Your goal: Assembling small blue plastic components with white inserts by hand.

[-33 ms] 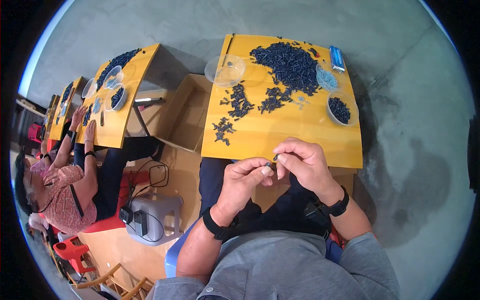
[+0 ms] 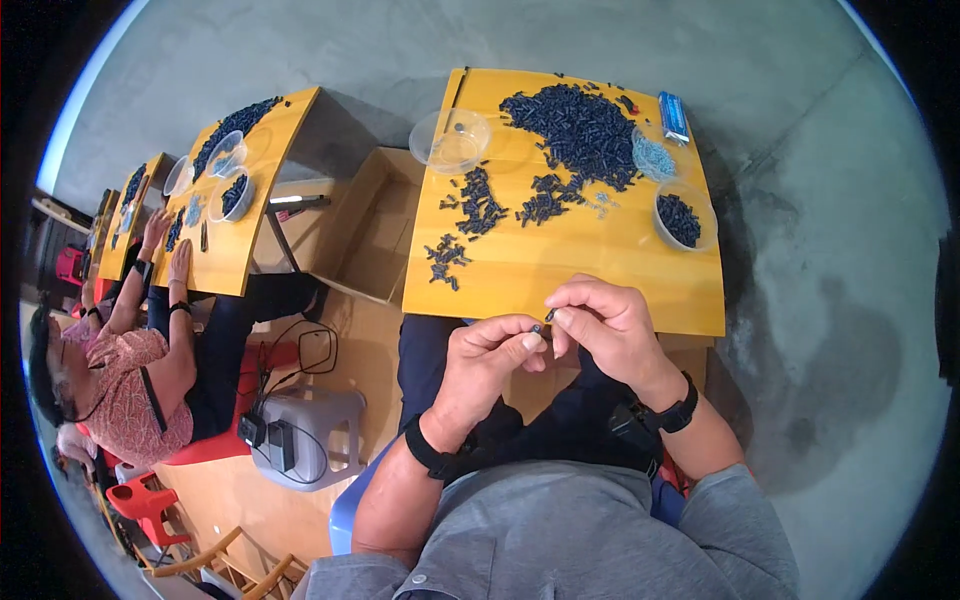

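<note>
Just off the near edge of the yellow table [image 2: 560, 270], my two hands are close together. My left hand [image 2: 492, 358] pinches a small dark cylindrical piece [image 2: 537, 329] between thumb and forefinger. In a pinch of its own, my right hand [image 2: 608, 325] has another small dark piece [image 2: 552, 314], partly covered by the fingertips. A big pile of short dark cylinders [image 2: 575, 135] lies on the far part of the table, with smaller heaps [image 2: 478, 205] to its left. Tiny pale blue parts [image 2: 602, 203] are scattered beside the pile.
On the table's right stand a tub of dark pieces [image 2: 680, 220], a clear dish of light blue parts [image 2: 654, 158] and a blue packet [image 2: 673, 117]. A clear tub [image 2: 451, 142] overhangs the left edge. A cardboard box [image 2: 375, 225] and another person [image 2: 140, 400] at a similar table are leftward.
</note>
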